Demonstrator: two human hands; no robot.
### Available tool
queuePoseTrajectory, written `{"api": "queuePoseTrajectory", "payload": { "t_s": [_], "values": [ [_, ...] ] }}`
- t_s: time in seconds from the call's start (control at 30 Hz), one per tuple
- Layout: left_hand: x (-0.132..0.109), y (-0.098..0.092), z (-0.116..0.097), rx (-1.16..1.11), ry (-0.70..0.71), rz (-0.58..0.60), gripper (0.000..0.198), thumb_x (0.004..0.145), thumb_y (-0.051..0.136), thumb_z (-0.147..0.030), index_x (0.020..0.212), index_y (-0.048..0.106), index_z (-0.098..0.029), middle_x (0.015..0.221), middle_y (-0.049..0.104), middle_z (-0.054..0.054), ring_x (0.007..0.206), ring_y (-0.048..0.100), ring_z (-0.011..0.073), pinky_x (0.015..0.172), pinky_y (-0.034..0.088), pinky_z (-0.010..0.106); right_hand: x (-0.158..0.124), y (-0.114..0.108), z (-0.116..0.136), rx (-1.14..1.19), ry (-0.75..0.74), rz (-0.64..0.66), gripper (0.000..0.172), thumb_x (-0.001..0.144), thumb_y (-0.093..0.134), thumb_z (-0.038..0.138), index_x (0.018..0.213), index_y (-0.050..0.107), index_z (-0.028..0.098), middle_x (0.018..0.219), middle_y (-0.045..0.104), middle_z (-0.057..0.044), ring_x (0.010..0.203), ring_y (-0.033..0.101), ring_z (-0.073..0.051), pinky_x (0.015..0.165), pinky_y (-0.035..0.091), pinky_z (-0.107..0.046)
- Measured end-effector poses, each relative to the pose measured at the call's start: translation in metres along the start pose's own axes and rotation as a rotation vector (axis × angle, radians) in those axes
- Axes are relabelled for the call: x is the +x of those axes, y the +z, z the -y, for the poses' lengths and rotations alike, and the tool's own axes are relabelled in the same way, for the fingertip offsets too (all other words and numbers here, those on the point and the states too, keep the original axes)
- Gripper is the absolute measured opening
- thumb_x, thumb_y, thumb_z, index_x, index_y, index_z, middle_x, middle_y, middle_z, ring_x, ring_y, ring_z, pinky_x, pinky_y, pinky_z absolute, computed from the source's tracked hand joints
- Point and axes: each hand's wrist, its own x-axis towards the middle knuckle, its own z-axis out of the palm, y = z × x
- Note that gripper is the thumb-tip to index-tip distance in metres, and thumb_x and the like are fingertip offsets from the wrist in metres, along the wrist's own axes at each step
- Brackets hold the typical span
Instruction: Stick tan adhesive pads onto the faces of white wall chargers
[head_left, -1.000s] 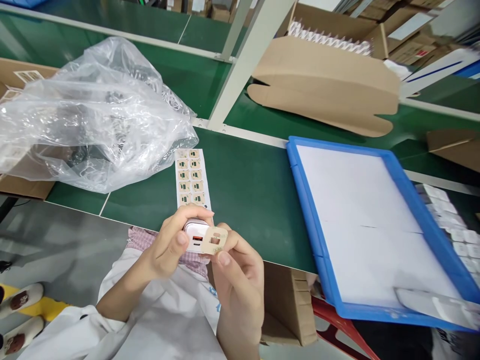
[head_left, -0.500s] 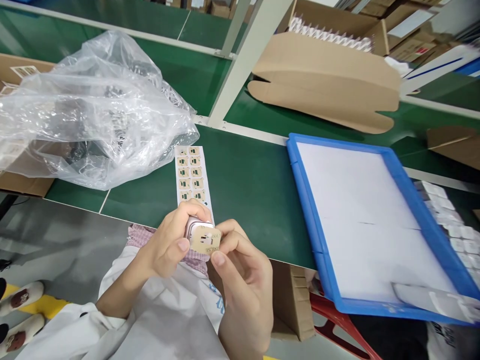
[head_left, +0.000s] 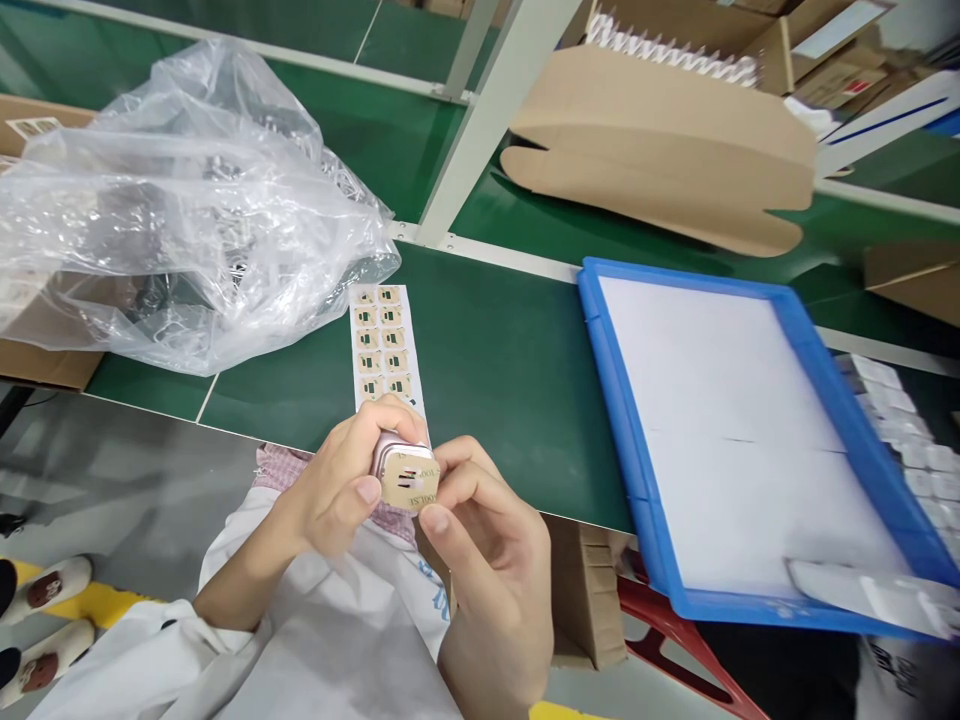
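My left hand (head_left: 337, 485) is closed round a small white rounded device (head_left: 386, 449) near the table's front edge. A tan adhesive piece (head_left: 409, 482) with printed letters and small cut-outs lies over the device's face. The thumb and forefinger of my right hand (head_left: 487, 550) pinch the right edge of that piece. Just beyond my hands, a white sheet (head_left: 415, 362) carries two columns of similar tan stickers on the green table (head_left: 510, 380).
A clear plastic bag (head_left: 217, 220) bulges over a carton at the left. At the right stands a blue tray (head_left: 634, 470) lined with white. Behind are a metal post (head_left: 480, 130) and a cardboard flap (head_left: 660, 140).
The tan piece now lies flatter and squarer over the device's face, and my right fingers have moved slightly with it. The whole view has shifted a little.
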Motion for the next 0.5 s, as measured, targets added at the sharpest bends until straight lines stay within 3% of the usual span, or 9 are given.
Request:
{"api": "queuePoseTrajectory", "payload": {
  "t_s": [0.23, 0.4, 0.5],
  "values": [
    [-0.003, -0.004, 0.001, -0.014, -0.021, 0.0, 0.037, 0.098, 0.044, -0.055, 0.117, 0.053, -0.025, 0.101, 0.055, 0.004, 0.086, 0.052, 0.0211, 0.077, 0.044, 0.036, -0.005, -0.002, 0.0, 0.037, -0.005, -0.004, 0.025, 0.094, 0.069, 0.033, 0.073, 0.061, 0.022, 0.089, 0.055, -0.004, 0.078, 0.056, -0.019, 0.065, 0.042, -0.032],
    [-0.004, -0.005, 0.006, 0.077, -0.004, -0.067, 0.053, 0.099, 0.05, -0.05, 0.148, 0.044, -0.028, 0.123, 0.052, 0.01, 0.113, 0.053, 0.0271, 0.099, 0.047, 0.043, 0.003, 0.004, -0.007, 0.201, -0.15, -0.274, 0.022, 0.094, 0.069, 0.036, 0.077, 0.062, 0.023, 0.081, 0.052, -0.001, 0.077, 0.052, -0.017, 0.07, 0.042, -0.031],
    [-0.003, 0.008, 0.011, 0.098, -0.023, -0.172, 0.048, 0.096, 0.063, -0.046, 0.139, 0.054, -0.027, 0.115, 0.051, 0.008, 0.101, 0.057, 0.0225, 0.087, 0.051, 0.036, 0.008, 0.018, -0.011, 0.319, -0.154, -0.343, 0.024, 0.094, 0.069, 0.035, 0.077, 0.058, 0.023, 0.08, 0.05, 0.0, 0.076, 0.049, -0.016, 0.07, 0.043, -0.029]
  ]
}}
